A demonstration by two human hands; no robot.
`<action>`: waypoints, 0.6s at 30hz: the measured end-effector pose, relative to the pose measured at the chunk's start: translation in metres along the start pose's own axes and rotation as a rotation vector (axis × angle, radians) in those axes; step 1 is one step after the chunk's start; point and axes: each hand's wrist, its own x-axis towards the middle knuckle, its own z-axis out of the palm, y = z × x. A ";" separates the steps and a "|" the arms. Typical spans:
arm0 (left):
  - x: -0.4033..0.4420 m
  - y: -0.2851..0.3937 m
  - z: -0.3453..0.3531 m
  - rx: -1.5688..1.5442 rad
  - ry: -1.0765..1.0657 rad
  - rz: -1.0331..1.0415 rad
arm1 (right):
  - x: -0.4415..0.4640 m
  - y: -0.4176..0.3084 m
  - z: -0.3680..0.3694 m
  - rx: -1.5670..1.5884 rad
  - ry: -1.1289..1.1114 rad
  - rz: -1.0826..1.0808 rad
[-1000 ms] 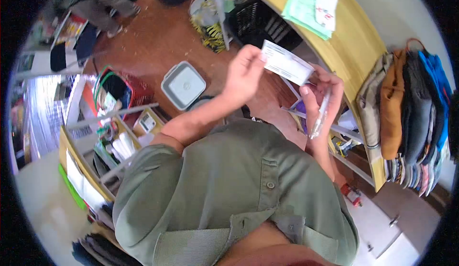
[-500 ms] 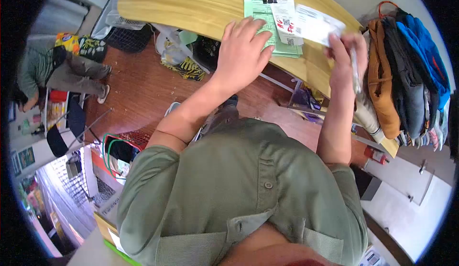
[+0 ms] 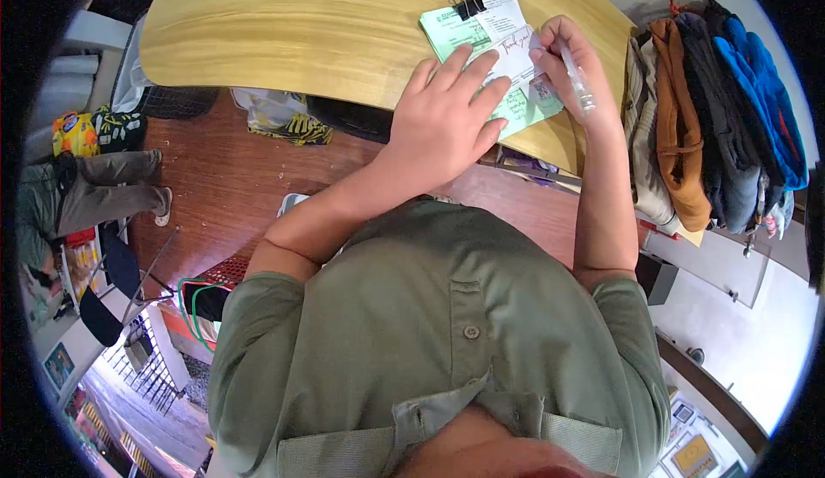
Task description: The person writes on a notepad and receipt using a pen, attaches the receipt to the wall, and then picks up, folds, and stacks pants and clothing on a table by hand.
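Note:
A stack of green printed forms [image 3: 443,34] lies on the wooden table, with a black binder clip [image 3: 471,7] at its top edge. My left hand [image 3: 443,117] rests with fingers spread over the lower left of the stack. Across the papers lies a white slip [image 3: 516,55] with red handwriting. My right hand [image 3: 593,78] is closed around a clear pen [image 3: 577,81], and its thumb and fingertips are at the slip's right edge. The fingers partly cover the slip there.
The curved wooden table [image 3: 284,31] spans the top of the view. Clothes [image 3: 687,125] hang close to its right end. A red mesh basket [image 3: 225,273] stands at the lower left. Another person's legs [image 3: 107,181] show at far left.
My right hand has moved left and brought the white slip over the clipped stack; it was off to the right before. The left hand stays on the papers. The view has shifted slightly.

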 end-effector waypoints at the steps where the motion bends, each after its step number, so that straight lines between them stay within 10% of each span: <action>1: 0.000 0.001 0.001 0.054 -0.061 -0.007 | 0.001 0.001 -0.001 -0.131 0.021 -0.055; 5: 0.001 -0.002 0.000 0.024 -0.126 -0.053 | -0.008 -0.033 0.013 0.035 0.487 -0.150; 8: 0.002 -0.002 0.000 0.028 -0.169 -0.079 | -0.018 -0.033 0.008 0.441 0.263 -0.058; 18: -0.001 -0.004 0.001 0.050 -0.234 -0.112 | -0.020 -0.024 0.036 0.393 0.254 -0.012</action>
